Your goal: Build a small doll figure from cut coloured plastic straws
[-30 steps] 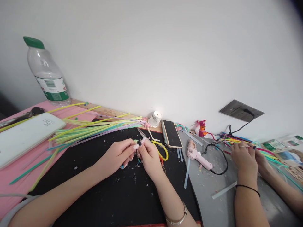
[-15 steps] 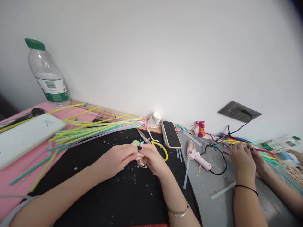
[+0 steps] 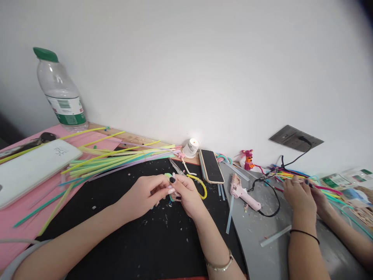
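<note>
Over the black mat (image 3: 125,245), my left hand (image 3: 148,192) and my right hand (image 3: 186,194) meet with fingers pinched. Between them is a small pastel pipe-cleaner piece (image 3: 170,198) in green and pink, mostly covered by my fingers. My right thumb and fingers grip it from the right; my left fingertips pinch it from the left. Just behind my right hand lie scissors (image 3: 200,186) with a yellow handle, blades pointing to the wall. A pink and white twisted stem (image 3: 188,166) lies beside the blades.
Pipe cleaners (image 3: 99,165), a white power bank (image 3: 37,167) and a bottle (image 3: 62,93) are on the left. A paper cup (image 3: 191,147) and phone (image 3: 211,166) stand behind. Rightward are a pink glue gun (image 3: 244,194), its cord, glue sticks (image 3: 275,236) and a co-worker's hands (image 3: 301,194).
My left fingers have shifted and curled differently around the pipe-cleaner piece, and it has turned slightly, showing green lower down. My right hand stays nearly in place.
</note>
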### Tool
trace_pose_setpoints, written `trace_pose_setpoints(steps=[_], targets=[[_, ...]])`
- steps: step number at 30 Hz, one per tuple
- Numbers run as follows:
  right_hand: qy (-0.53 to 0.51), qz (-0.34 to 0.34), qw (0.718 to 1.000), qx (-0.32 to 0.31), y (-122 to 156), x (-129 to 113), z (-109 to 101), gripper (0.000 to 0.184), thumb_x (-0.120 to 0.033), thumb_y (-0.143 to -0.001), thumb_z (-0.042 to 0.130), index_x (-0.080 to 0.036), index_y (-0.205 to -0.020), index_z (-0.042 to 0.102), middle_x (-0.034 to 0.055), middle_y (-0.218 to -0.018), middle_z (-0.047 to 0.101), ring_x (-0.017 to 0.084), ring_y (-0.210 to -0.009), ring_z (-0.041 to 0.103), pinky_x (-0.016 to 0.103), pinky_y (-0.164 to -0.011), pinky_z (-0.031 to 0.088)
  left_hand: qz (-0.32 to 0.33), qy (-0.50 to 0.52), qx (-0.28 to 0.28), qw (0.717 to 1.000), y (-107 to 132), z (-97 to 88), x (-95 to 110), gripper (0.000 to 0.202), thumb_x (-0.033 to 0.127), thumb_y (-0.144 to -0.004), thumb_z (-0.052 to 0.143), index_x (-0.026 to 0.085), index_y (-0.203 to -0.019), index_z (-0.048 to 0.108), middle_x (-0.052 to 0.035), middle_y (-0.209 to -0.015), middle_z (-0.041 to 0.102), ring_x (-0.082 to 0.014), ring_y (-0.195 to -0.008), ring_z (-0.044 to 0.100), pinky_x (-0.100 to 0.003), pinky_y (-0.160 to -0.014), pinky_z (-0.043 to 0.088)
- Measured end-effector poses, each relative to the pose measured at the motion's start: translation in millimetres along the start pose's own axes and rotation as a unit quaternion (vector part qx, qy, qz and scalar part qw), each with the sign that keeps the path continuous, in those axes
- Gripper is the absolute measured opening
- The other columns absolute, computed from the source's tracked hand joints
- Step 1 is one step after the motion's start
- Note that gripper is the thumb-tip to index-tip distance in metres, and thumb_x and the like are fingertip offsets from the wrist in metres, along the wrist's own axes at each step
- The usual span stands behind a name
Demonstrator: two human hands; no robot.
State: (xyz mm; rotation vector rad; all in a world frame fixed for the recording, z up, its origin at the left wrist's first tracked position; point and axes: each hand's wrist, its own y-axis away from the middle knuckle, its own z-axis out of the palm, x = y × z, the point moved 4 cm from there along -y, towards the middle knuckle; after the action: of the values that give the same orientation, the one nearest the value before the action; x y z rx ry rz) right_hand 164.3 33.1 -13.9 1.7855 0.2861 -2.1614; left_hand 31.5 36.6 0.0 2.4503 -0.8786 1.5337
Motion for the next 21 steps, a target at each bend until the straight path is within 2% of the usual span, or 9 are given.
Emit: trace_pose_setpoints(steps=[2,5,9,12,16,21], targets=[[0.069,-0.06,0.996,0.023,1,-4,-1,0.036,-0.044,-0.089,0.054,-0.019,-0.066,0.045,-0.0059,-0.058,0.034,0.008,-0.052,0.026,0.025,-0.049,0.019,-0.058,0.084,-0.022,0.995,-1,2.1,-1,0.028,0.038,-0.093,0.047,0.019,-0.074,0.053,0.0063,-0.058,0.052,-0.0086,-0.046,0.052,-0.02,-0.049,0.04],[0.156,-0.119,0.979,0.046,2,-10,-1,0.036,-0.042,-0.092,0.051,-0.018,-0.066,0.044,-0.0043,-0.062,0.037,0.01,-0.057,0.03,0.025,-0.053,0.024,-0.095,0.161,-0.026,0.982,-2,5.0,-4,0.032,0.042,-0.092,0.046,0.018,-0.07,0.05,0.0062,-0.058,0.053,-0.0077,-0.043,0.051,-0.02,-0.048,0.041],[0.162,-0.124,0.978,0.041,2,-12,0,0.037,-0.043,-0.093,0.05,-0.018,-0.065,0.044,-0.0042,-0.062,0.036,0.01,-0.058,0.031,0.025,-0.054,0.024,-0.1,0.187,-0.023,0.977,-3,7.4,-10,0.029,0.043,-0.089,0.051,0.018,-0.073,0.052,0.0056,-0.059,0.056,-0.0082,-0.043,0.053,-0.021,-0.047,0.042],[0.141,-0.101,0.984,0.029,2,-11,0,0.04,-0.048,-0.091,0.051,-0.019,-0.064,0.044,-0.0049,-0.059,0.035,0.01,-0.054,0.029,0.025,-0.052,0.023,-0.091,0.158,-0.019,0.983,-2,5.8,-9,0.026,0.04,-0.089,0.052,0.018,-0.074,0.054,0.005,-0.06,0.057,-0.0086,-0.045,0.054,-0.021,-0.048,0.043],[0.138,-0.069,0.988,0.002,3,-14,1,0.043,-0.051,-0.091,0.05,-0.018,-0.063,0.046,-0.004,-0.058,0.039,0.009,-0.054,0.031,0.025,-0.052,0.023,-0.043,0.082,-0.019,0.996,-1,0.4,-1,0.022,0.029,-0.09,0.049,0.018,-0.073,0.056,0.0065,-0.054,0.054,-0.0091,-0.047,0.054,-0.021,-0.052,0.042],[0.12,-0.018,0.992,-0.021,4,-13,-2,0.042,-0.05,-0.088,0.053,-0.017,-0.063,0.048,-0.0042,-0.056,0.039,0.009,-0.053,0.029,0.026,-0.052,0.021,0.076,-0.06,-0.022,0.995,0,-1.9,5,0.024,0.022,-0.093,0.045,0.019,-0.074,0.059,0.005,-0.061,0.055,-0.0099,-0.058,0.054,-0.021,-0.06,0.042]])
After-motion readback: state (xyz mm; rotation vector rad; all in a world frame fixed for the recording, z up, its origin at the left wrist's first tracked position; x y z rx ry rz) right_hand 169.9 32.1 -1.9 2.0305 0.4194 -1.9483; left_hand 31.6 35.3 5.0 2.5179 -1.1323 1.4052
